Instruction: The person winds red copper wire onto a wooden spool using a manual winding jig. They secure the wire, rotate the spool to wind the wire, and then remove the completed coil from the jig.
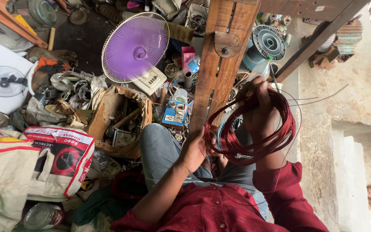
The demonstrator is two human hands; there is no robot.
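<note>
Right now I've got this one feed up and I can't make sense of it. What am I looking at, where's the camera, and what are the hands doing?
There is one picture, taken by a camera worn on a person's head, looking straight down at their lap and the floor. No machine is involved, only two bare hands. The person sits in a red shirt and grey trousers. Both hands hold one coil of red wire: the left hand grips its near-left side, and the right hand is through the loop near the top. A wooden frame stands just beyond it. On the floor to the left lie a fan with purple blades, a torn cardboard box, printed sacks and many scattered small parts.
</note>
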